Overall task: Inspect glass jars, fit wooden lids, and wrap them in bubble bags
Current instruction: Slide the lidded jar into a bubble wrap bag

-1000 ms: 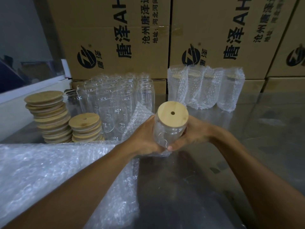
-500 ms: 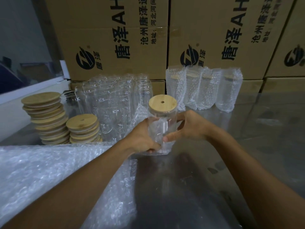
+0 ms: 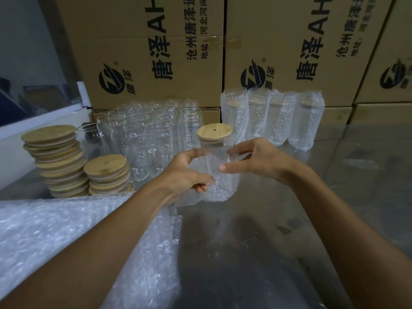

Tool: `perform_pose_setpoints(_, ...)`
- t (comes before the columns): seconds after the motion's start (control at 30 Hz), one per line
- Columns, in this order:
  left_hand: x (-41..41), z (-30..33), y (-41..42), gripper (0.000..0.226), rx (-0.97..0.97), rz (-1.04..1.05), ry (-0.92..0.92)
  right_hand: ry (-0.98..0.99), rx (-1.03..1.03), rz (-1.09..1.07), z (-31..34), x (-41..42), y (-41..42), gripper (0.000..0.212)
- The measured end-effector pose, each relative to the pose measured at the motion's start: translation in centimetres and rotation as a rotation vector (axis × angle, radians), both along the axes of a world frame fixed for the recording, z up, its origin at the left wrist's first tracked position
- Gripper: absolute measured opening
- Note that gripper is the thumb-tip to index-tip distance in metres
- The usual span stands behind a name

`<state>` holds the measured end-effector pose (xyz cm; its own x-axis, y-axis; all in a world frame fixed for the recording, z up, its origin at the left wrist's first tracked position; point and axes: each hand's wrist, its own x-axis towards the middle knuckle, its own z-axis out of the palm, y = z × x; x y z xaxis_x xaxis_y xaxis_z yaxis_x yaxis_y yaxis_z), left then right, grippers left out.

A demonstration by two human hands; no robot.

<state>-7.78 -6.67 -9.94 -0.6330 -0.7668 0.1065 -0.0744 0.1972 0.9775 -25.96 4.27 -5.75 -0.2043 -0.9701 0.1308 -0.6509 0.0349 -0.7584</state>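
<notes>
- At the far left of the steel table (image 3: 367, 175), two stacks of round bamboo lids (image 3: 55, 161) stand side by side, the taller one nearer the white ledge, the shorter one (image 3: 107, 173) just to its right; the top lid of the shorter stack shows a small hole.
- In front of them, a heap of bubble wrap (image 3: 55, 237) covers the near-left part of the table and runs under the left forearm.
- Behind the stacks, a cluster of bare glass jars (image 3: 151, 139) stands upright, close together, against the printed cardboard boxes (image 3: 156, 52).
- The left hand (image 3: 185, 175) has its fingers curled, pinching the left edge of a bubble bag (image 3: 214, 186) low down, with the index finger arched up along the bag's side.
- Between the two hands, a glass jar (image 3: 211, 150) with a wooden lid (image 3: 214, 132) stands upright in the bubble bag; the lid and the jar's neck rise above the bag's mouth.
- The right hand (image 3: 256, 161) is half open, thumb pointing left and touching the bag's right side, with its curled fingers at the bag's upper edge; how firmly it grips I cannot tell.
- At the back right, four wrapped jars (image 3: 272, 119) stand in a row, touching each other.
</notes>
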Motion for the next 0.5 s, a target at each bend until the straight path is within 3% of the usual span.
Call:
perform_pose_setpoints(0.13, 0.4, 0.8, 0.3, 0.075, 0.024, -0.008, 0.029, -0.025, -0.039, -0.018, 0.4, 0.2, 0.0, 0.103)
perform_pose_setpoints(0.33, 1.1, 2.2, 0.2, 0.053, 0.115, -0.029, 0.187, -0.098, -0.073, -0.035, 0.4, -0.1, -0.2, 0.117)
perform_pose_setpoints(0.5, 1.7, 2.7, 0.0, 0.066, 0.143, -0.027, 0.262, -0.121, -0.101, -0.032, 0.8, 0.0, 0.0, 0.109)
